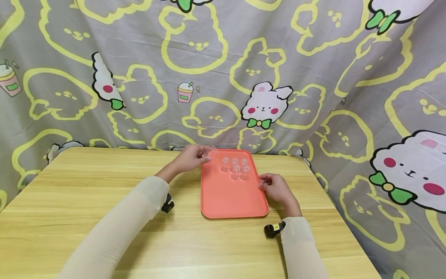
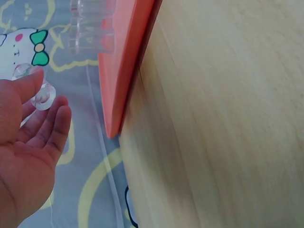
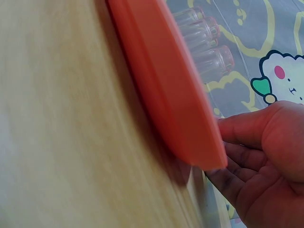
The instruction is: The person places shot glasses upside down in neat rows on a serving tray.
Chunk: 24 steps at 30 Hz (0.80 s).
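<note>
An orange-red tray [image 1: 233, 197] lies on the wooden table. Several small clear cups [image 1: 236, 168] stand in its far half, and in the right wrist view clear cups [image 3: 213, 61] rise above the tray's side. Over the tray's far left corner, my left hand [image 1: 192, 158] pinches another clear cup [image 2: 43, 97] between thumb and fingers; the fingers partly cover it. My right hand [image 1: 276, 188] grips the tray's right rim, its thumb on the edge and its other fingers partly hidden by the tray [image 3: 175, 95].
A patterned curtain [image 1: 209, 89] hangs behind the table and along its right side. Bare wooden tabletop [image 1: 104, 186] extends left of the tray. Black wrist cameras [image 1: 274, 229] sit at both sleeve cuffs.
</note>
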Motion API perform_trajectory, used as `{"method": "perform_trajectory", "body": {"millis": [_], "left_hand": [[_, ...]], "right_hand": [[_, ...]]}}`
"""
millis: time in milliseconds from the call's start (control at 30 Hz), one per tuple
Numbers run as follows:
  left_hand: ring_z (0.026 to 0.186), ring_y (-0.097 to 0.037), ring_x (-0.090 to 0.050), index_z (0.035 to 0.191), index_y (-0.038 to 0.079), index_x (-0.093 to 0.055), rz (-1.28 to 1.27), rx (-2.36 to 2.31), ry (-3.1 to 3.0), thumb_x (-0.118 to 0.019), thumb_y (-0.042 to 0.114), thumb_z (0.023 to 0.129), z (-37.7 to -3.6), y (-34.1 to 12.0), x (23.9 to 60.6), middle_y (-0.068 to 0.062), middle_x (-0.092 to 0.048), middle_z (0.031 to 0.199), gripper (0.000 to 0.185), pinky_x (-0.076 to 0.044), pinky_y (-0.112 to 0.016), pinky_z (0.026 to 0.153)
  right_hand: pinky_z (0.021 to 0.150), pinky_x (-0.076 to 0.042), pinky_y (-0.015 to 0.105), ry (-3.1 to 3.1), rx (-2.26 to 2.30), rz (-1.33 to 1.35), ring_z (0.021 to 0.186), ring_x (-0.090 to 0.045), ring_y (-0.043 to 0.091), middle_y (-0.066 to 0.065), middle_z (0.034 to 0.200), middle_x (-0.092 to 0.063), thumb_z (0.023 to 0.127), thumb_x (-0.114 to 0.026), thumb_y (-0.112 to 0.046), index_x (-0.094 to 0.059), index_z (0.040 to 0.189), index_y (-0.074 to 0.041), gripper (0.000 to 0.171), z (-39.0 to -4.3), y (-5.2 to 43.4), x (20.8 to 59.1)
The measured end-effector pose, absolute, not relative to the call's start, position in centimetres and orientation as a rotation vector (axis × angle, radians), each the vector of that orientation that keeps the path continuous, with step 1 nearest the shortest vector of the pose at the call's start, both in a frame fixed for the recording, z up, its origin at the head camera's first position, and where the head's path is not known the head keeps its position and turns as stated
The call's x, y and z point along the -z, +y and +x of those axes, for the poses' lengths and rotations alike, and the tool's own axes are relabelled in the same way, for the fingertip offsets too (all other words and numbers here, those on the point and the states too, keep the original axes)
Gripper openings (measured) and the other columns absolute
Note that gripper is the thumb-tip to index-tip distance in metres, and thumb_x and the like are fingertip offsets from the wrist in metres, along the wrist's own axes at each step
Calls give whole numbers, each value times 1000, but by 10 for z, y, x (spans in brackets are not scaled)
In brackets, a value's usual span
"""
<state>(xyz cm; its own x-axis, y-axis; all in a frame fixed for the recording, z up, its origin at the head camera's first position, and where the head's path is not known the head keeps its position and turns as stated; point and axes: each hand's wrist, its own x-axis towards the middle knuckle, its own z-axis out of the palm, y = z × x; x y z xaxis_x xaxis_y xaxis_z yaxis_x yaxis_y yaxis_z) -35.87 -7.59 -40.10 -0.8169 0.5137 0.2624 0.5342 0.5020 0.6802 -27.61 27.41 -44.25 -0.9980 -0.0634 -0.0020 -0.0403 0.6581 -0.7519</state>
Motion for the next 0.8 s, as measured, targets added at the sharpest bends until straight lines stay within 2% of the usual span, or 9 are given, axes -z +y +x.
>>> {"method": "perform_trajectory", "body": {"millis": [133,233,467,667,800], "left_hand": [[82,-16,-65,123,3,-64,-913,1302,-2677,-78,20,93,-357,-73,398,-7,-68,98,37,-54,-33,75],[85,-19,-65,114,4,-62,-909,1366,-2643,-81,19,90,-356,-72,396,-7,-65,98,34,-55,-36,80],[81,-19,-63,108,6,-65,-961,1376,-2605,-82,18,89,-353,-67,392,-5,-65,93,28,-54,-34,77],[79,-17,-64,110,0,-70,-1023,1361,-2591,-80,13,90,-349,-59,389,-3,-67,89,26,-53,-32,73],[75,-15,-61,108,-1,-70,-1038,1333,-2602,-80,12,90,-348,-52,391,-3,-64,85,24,-51,-29,70]], "right_hand": [[76,-57,30,2833,1288,-87,91,-66,23,16,105,-70,97,-67,1,-66,124,8,29,-276,274,443],[77,-57,31,2835,1286,-91,91,-65,23,15,105,-70,97,-67,0,-66,124,7,28,-277,275,443],[76,-56,30,2835,1293,-81,91,-65,23,14,103,-70,96,-67,1,-66,122,7,27,-277,274,443],[77,-56,31,2825,1296,-74,91,-64,23,13,102,-70,96,-67,1,-66,123,7,27,-277,274,443],[77,-56,31,2825,1292,-74,91,-64,23,13,102,-70,96,-67,0,-66,123,7,27,-277,274,443]]}}
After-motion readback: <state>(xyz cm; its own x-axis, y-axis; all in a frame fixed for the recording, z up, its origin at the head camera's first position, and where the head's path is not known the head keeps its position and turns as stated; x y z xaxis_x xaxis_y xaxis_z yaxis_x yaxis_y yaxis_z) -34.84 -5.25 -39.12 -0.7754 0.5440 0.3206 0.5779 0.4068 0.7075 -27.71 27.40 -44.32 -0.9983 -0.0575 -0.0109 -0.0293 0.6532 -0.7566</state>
